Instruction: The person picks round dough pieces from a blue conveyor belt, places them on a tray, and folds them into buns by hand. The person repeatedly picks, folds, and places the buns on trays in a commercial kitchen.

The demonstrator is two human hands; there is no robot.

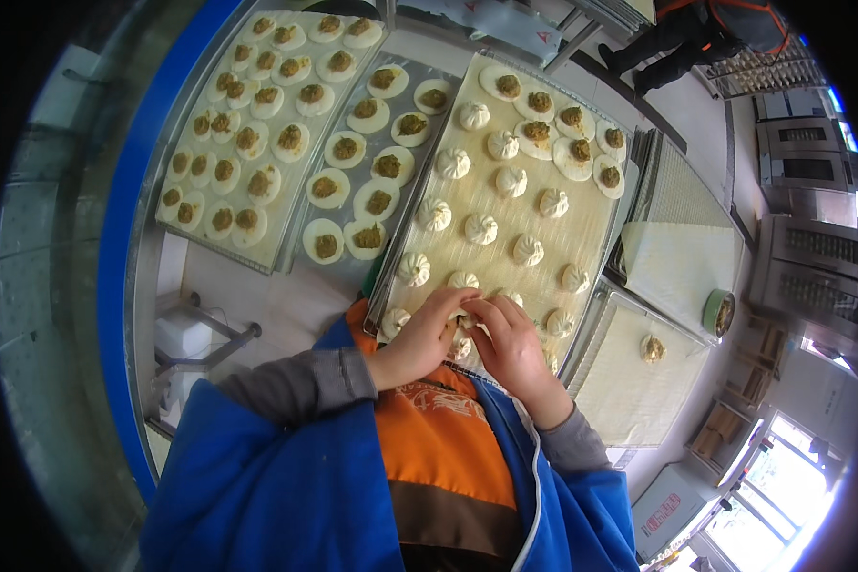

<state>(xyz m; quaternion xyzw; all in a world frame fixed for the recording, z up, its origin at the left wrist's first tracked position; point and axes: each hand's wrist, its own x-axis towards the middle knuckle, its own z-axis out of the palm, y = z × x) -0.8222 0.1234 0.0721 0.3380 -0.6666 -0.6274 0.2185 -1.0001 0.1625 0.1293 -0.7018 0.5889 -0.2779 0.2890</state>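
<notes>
Middle tray: the lined tray (582,234) lies in front of the person and serves as landmark for the lines below.
Dough in hand: one gathered piece of dough (464,321), a dark bit of filling showing, is over the near end of the middle tray, partly hidden by fingers.
Left hand: the left hand (418,334) reaches over the near edge of the middle tray, its grip pinching the dough from the left.
Right hand: the right hand (512,341) comes in over the same edge, its grip pinching the dough from the right.
Pleated buns: closed pleated buns (481,229) stand in loose rows along the middle tray.
Open rounds: flat filled rounds (580,151) cluster at its far right corner.
Metal tray: a grey tray (353,178) of filled rounds is just left of it.
Far-left tray: a pale tray (300,176) of more filled rounds sits beyond the grey one.
Green bowl: a bowl (710,315) with filling is to its right.
Co-worker: dark-trousered legs (672,43) stand beyond its far right corner.
</notes>
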